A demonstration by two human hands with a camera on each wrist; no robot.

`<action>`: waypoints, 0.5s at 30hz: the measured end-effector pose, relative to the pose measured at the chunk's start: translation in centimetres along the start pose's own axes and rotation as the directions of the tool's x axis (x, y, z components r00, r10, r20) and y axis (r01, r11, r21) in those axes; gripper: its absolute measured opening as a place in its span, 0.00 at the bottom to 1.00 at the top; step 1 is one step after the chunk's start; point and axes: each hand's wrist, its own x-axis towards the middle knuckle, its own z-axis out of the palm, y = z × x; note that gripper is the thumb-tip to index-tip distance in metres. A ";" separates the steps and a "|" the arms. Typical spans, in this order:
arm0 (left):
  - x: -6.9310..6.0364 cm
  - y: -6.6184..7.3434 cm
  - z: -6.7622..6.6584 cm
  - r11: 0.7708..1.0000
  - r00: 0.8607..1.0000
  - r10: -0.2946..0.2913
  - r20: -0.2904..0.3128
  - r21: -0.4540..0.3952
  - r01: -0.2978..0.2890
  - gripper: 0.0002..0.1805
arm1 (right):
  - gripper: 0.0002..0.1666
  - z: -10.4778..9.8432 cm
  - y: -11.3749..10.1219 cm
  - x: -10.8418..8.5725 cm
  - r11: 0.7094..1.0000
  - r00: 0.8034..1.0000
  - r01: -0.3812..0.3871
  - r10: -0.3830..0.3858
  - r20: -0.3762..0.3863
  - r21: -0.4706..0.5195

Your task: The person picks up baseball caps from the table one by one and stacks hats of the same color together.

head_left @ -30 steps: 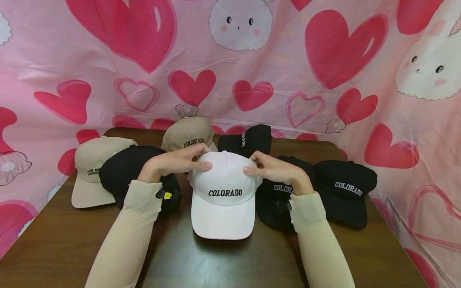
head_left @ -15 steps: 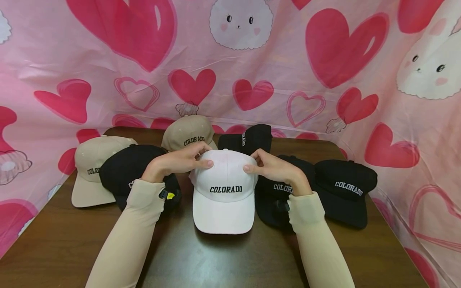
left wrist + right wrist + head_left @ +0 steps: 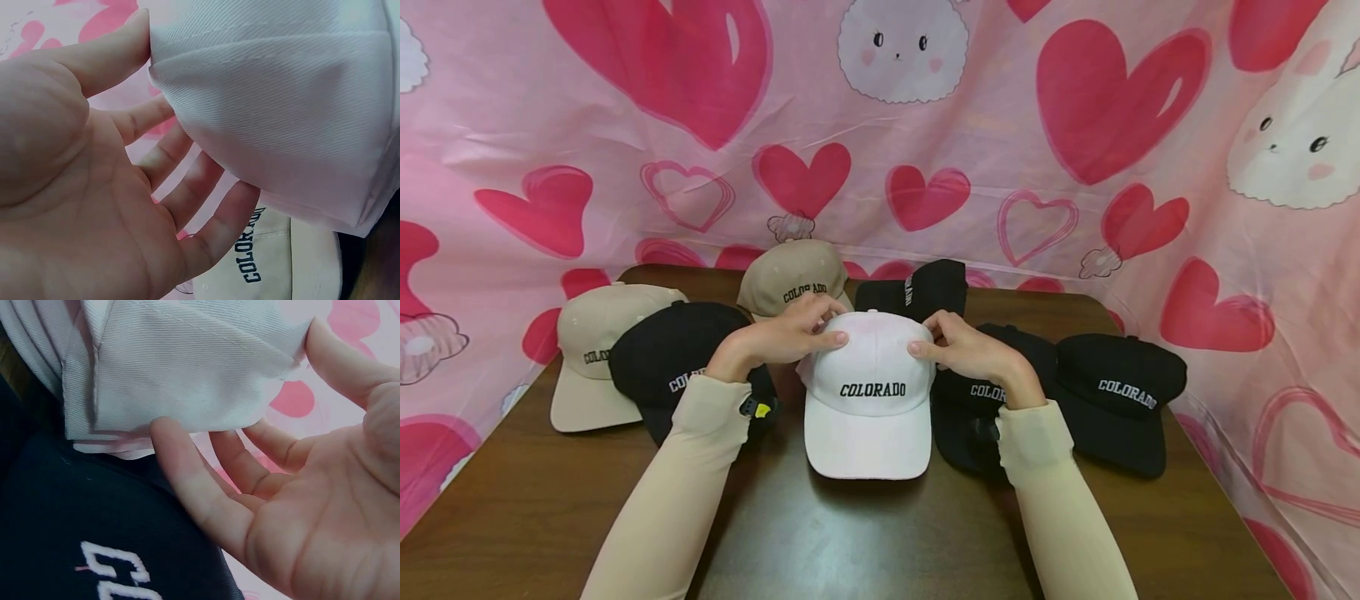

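A white baseball cap (image 3: 872,367) with black COLORADO lettering faces me in the middle of the head view, brim forward. My left hand (image 3: 786,331) grips its crown at the upper left, thumb on the front and fingers behind. On the other side my right hand (image 3: 973,354) holds the crown the same way. The left wrist view shows the thumb and fingers of the left hand (image 3: 131,162) at the white cloth (image 3: 281,112). In the right wrist view, the right hand (image 3: 300,481) pinches the cap's side (image 3: 175,369), one finger low along its edge.
Beige caps stand at left (image 3: 597,400) and back (image 3: 793,271). A black cap (image 3: 662,358) overlaps the left one. Other black caps lie at back (image 3: 936,287) and right (image 3: 992,425), (image 3: 1120,400). The brown table (image 3: 850,550) meets a pink heart-patterned cloth (image 3: 865,125).
Both hands have moved the white cap slightly away from me and a little to the right. Its brim now sits higher in the head view. The other caps have stayed in place.
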 end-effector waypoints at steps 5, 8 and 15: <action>0.0 -0.1 -0.1 1.000 1.000 0.002 -0.008 0.010 -0.002 0.27 | 0.33 -0.2 0.0 0.0 0.997 0.999 0.039 -0.042 -0.035 -0.069; 0.0 -0.1 -0.2 0.999 1.000 0.013 -0.021 0.034 -0.013 0.28 | 0.32 -0.4 -0.1 -0.1 0.994 0.998 0.057 -0.060 -0.033 -0.099; -0.5 0.5 -0.7 0.996 0.998 0.053 -0.045 0.073 -0.050 0.30 | 0.31 -0.7 -0.3 -0.5 0.986 0.995 0.091 -0.096 -0.028 -0.136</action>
